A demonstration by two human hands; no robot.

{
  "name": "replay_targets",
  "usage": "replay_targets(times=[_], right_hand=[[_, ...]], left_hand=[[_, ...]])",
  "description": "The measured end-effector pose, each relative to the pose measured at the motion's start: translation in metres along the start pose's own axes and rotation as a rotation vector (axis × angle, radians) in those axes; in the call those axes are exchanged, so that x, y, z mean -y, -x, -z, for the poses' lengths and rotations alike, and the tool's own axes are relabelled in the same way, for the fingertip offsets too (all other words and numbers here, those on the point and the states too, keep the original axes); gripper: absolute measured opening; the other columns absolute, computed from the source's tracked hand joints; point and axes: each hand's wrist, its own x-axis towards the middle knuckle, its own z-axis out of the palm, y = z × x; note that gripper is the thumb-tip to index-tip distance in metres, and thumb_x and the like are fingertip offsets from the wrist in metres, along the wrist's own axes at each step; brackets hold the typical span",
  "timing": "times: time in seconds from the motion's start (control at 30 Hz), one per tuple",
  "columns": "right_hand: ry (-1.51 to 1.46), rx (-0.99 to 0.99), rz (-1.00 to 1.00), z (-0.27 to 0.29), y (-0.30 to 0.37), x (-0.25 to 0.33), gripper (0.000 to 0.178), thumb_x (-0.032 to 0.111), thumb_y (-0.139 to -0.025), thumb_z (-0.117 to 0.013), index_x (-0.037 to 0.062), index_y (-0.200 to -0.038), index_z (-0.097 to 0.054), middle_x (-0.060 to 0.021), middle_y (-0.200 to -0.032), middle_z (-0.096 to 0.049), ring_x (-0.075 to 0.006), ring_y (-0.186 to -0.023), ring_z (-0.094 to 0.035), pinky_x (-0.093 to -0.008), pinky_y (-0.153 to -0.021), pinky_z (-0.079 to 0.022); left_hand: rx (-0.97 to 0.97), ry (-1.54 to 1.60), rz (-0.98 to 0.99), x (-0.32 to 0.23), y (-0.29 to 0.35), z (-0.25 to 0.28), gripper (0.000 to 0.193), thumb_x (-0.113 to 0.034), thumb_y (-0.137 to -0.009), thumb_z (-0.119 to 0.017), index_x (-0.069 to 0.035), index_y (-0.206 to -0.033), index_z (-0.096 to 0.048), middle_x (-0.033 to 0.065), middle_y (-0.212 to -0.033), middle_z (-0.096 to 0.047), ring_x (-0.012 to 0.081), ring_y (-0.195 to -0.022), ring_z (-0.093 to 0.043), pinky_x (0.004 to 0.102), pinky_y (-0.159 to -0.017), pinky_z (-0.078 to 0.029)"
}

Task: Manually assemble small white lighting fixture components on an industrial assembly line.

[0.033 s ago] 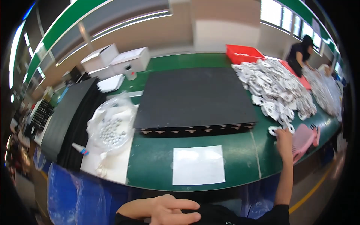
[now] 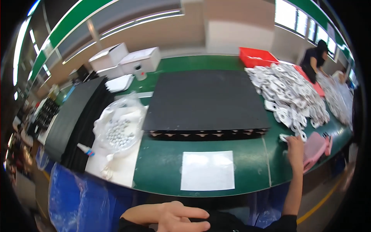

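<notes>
My right hand (image 2: 296,146) reaches to the near end of a heap of white flat parts with round holes (image 2: 284,91). Its fingers are closed on one white flat part (image 2: 285,137), which sticks out to their left and looks slightly tilted. Another white part (image 2: 300,135) lies just beyond the fingertips. My left hand (image 2: 178,218) is held in front of my body, below the table edge, its fingers stretched out and apart with nothing in them. Between the hands, a white sheet (image 2: 208,171) lies flat on the green table (image 2: 247,154).
A stack of black boards (image 2: 208,100) fills the middle. To its left are a bag of small whitish pieces (image 2: 120,133), a small glue bottle (image 2: 85,149) and more black sheets (image 2: 73,120). A pink basket (image 2: 313,150) sits beside my right wrist. A red bin (image 2: 257,58) and a co-worker (image 2: 315,60) are farther back.
The whole view has shifted slightly to the left. The white part at my right fingers lay flatter before and now looks tilted in their grip. My left hand keeps its pose.
</notes>
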Motion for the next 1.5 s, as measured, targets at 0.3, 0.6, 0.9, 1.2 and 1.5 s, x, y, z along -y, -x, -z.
replay_targets(times=[0.3, 0.6, 0.9, 1.2, 1.5], right_hand=[[-0.725, -0.21, -0.257, -0.019, 0.019, 0.055, 0.016, 0.006, -0.087, -0.046, -0.002, -0.099, -0.055, -0.0052, -0.085, -0.054, -0.0118, -0.074, -0.048, -0.0256, -0.067, -0.039], [-0.895, -0.204, -0.291, -0.037, 0.035, 0.04, 0.02, 0.009, -0.09, -0.044, -0.0025, -0.103, -0.053, -0.0036, -0.092, -0.055, -0.0094, -0.082, -0.049, -0.0217, -0.073, -0.038], [-0.935, -0.182, -0.265, -0.041, 0.033, 0.049, 0.02, 0.009, -0.091, -0.044, -0.0027, -0.104, -0.052, -0.0038, -0.092, -0.055, -0.0096, -0.082, -0.049, -0.0222, -0.073, -0.039], [-0.894, -0.184, -0.281, -0.04, 0.033, 0.049, 0.02, 0.009, -0.09, -0.044, -0.0027, -0.103, -0.053, -0.0042, -0.092, -0.055, -0.0096, -0.08, -0.048, -0.0221, -0.071, -0.039], [-0.965, -0.171, -0.285, -0.041, 0.034, 0.05, 0.02, 0.008, -0.089, -0.045, -0.0026, -0.103, -0.054, -0.0045, -0.09, -0.056, -0.0093, -0.079, -0.05, -0.0222, -0.069, -0.04]], left_hand=[[0.514, -0.35, -0.012, -0.021, -0.033, 0.054, 0.017, -0.019, -0.07, -0.056, -0.006, -0.058, -0.056, 0.0114, -0.063, -0.053, 0.0232, -0.065, -0.057, 0.033, -0.05, -0.048], [0.448, -1.995, 0.608, -0.01, 0.021, 0.245, 0.023, -0.009, -0.067, -0.066, -0.005, -0.087, -0.054, 0.0115, -0.09, -0.053, 0.0293, -0.089, -0.049, 0.0368, -0.075, -0.038], [-0.078, -2.03, 0.846, -0.039, 0.069, 0.325, 0.01, -0.008, -0.071, -0.061, -0.003, -0.079, -0.056, 0.0118, -0.084, -0.058, 0.0318, -0.075, -0.056, 0.0425, -0.067, -0.042], [-0.371, -2.049, 0.71, 0.015, 0.011, 0.337, 0.035, -0.029, -0.087, -0.041, 0.0, -0.083, -0.059, 0.0211, -0.086, -0.061, 0.0395, -0.084, -0.056, 0.0441, -0.073, -0.043], [0.228, -2.046, 1.656, 0.026, -0.001, 0.407, 0.029, -0.016, -0.071, -0.058, 0.003, -0.093, -0.062, 0.025, -0.099, -0.059, 0.0355, -0.097, -0.057, 0.0386, -0.083, -0.046]])
